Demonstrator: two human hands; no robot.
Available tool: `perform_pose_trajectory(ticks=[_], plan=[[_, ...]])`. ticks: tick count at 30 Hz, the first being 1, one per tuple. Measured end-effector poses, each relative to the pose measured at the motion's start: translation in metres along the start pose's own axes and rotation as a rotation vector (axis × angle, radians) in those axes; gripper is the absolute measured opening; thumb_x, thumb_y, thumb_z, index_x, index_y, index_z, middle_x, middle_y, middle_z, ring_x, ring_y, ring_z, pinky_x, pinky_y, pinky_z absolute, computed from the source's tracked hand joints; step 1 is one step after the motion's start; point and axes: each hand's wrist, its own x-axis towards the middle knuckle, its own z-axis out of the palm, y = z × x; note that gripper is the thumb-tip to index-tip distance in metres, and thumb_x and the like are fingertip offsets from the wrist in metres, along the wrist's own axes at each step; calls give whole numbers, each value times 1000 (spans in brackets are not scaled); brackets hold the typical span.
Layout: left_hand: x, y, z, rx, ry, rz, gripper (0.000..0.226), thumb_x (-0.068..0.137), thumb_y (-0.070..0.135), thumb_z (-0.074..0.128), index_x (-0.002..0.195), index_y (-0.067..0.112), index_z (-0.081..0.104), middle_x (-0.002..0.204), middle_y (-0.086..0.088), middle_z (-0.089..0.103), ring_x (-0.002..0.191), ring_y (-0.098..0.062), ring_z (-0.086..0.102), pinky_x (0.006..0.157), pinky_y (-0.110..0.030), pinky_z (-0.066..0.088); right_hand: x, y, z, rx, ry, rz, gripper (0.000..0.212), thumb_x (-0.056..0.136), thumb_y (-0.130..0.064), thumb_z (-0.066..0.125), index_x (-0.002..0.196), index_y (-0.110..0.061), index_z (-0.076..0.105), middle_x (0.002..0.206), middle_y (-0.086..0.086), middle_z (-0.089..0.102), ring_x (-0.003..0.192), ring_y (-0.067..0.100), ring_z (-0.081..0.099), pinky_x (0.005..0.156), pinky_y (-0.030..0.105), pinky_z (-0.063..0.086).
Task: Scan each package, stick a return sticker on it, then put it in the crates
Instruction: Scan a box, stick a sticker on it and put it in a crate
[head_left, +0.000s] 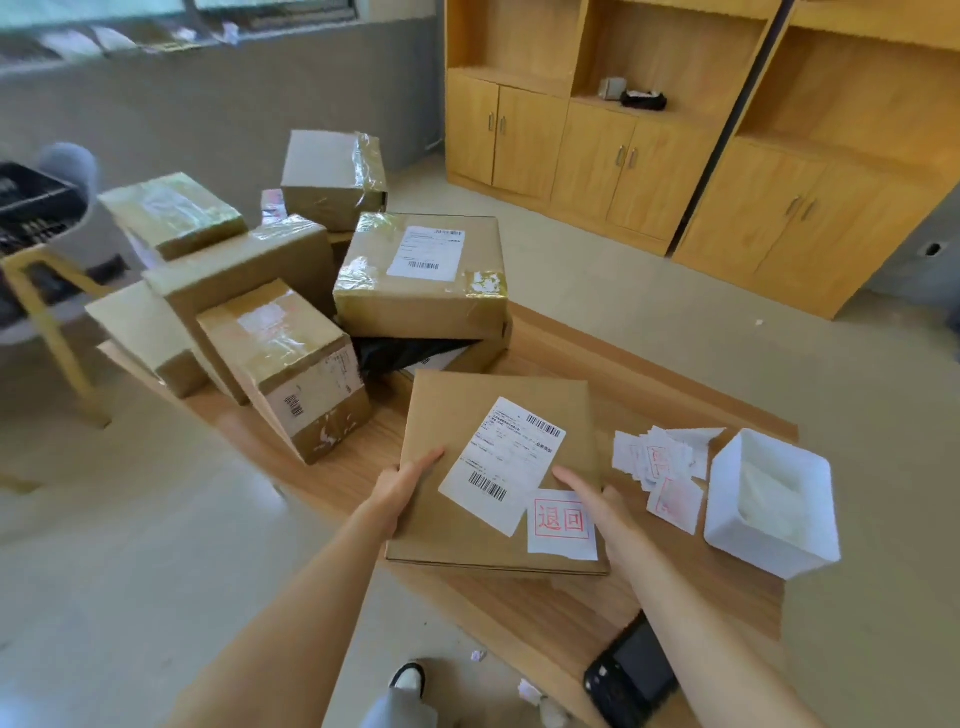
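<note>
A flat package (467, 431) lies at the counter (524, 613) near edge, with the left hand (402, 483) at its left side and the right hand (597, 499) at its right. A return sticker (561, 522) sits on its near right corner. Loose stickers (665, 467) and a tray (769, 504) lie to the right. A scanner (628, 675) lies at the near edge. Stacked boxes (291, 312) fill the far left corner.

Both forearms are bare to the edge of view, with no sleeve, watch or glove on the left hand (402, 486) or the right hand (597, 501). Lower body: light grey trouser leg (397, 709). Footwear: one shoe (409, 678), white upper with black trim.
</note>
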Motion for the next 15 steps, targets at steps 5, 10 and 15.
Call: perform_pose_trajectory(ticks=[5, 10, 15], plan=[[-24, -43, -29, -145, 83, -11, 97, 53, 67, 79, 129, 13, 52, 107, -11, 69, 91, -29, 69, 82, -44, 57, -11, 13, 20, -85, -87, 3, 46, 80, -37, 74, 105, -14, 44, 88, 5, 66, 79, 19, 64, 64, 31, 49], [-54, -78, -67, -275, 169, 15, 87, 60, 61, 80, 126, 13, 53, 106, -10, 69, 91, -28, 69, 77, -39, 57, -22, 21, 60, -169, -201, -10, 51, 75, -37, 78, 111, -14, 51, 99, 9, 70, 89, 25, 68, 86, 41, 54], [-78, -104, -117, -379, 281, 23, 55, 72, 52, 77, 103, 11, 56, 94, -10, 69, 81, -25, 68, 63, -33, 54, -42, 22, 119, -248, -335, -32, 64, 78, -36, 76, 126, -11, 43, 109, 8, 65, 92, 22, 63, 77, 34, 50]])
